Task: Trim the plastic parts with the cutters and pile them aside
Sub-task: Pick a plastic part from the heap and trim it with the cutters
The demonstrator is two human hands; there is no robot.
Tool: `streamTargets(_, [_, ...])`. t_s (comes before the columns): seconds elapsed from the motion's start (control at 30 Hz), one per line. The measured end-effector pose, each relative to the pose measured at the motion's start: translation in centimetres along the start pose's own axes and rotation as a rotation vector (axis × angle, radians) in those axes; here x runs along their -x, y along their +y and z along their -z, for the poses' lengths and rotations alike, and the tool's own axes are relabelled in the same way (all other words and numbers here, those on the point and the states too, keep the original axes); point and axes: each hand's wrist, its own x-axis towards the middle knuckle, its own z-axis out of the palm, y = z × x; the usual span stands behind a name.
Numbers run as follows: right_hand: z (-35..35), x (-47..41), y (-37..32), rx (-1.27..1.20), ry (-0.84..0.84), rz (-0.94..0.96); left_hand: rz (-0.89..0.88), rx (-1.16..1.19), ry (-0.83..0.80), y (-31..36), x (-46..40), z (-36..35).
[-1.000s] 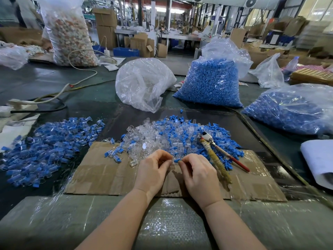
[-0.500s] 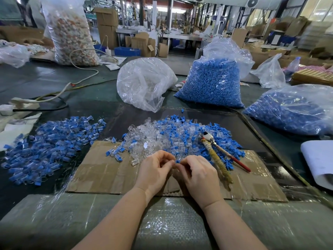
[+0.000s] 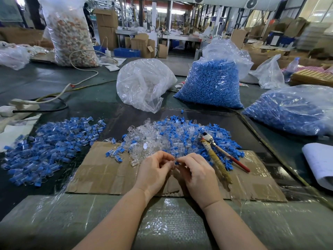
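Both hands' grip (image 3: 175, 162) hides a small part (cutters (image 3: 219, 157) lie untouched).

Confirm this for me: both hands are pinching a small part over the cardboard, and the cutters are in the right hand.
Not quite. In the head view the left hand and right hand do pinch a small part over the cardboard, but the cutters lie on the pile to the right of the right hand, held by neither.
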Motion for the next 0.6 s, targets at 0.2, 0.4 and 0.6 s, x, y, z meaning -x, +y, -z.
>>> streamTargets(0.2, [-0.02,0.04,0.0,0.062,0.004,0.012,-0.016,-0.051,0.012,-0.15,-0.08,0.04])
streamTargets(0.4, [0.0,0.04,-0.07,0.077,-0.013,0.015,-0.024,-0.031,0.029,-0.23,-0.23,0.01])
streamTargets(0.6, [-0.07,0.15,0.01,0.036,0.003,-0.039,-0.017,-0.023,0.035,-0.31,-0.22,0.02])
